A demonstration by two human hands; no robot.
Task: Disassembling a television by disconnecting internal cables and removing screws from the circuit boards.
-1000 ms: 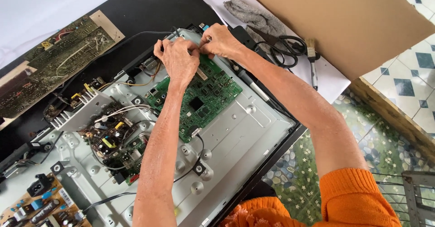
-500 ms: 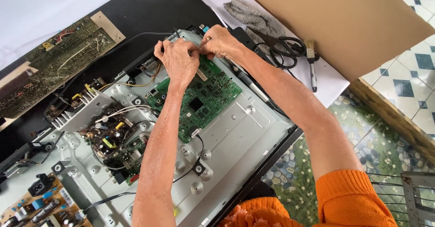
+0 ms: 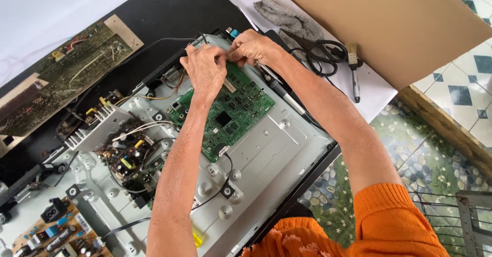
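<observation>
Both my hands meet over the far edge of a green circuit board (image 3: 230, 116) mounted on the grey metal back of an opened flat screen (image 3: 271, 149). My left hand (image 3: 205, 72) lies palm down on the board's top edge, fingers curled. My right hand (image 3: 253, 46) pinches something small against the left fingertips; what it is stays hidden between the fingers. A thin metal tool shaft (image 3: 279, 87) runs down the panel under my right wrist.
A power board with heat sink and capacitors (image 3: 120, 144) sits left of the green board. Another loose board (image 3: 56, 75) lies on the black table. Scissors (image 3: 325, 54), a small brush (image 3: 353, 67), a grey cloth (image 3: 289, 18) and a cardboard sheet (image 3: 389, 21) lie at the right.
</observation>
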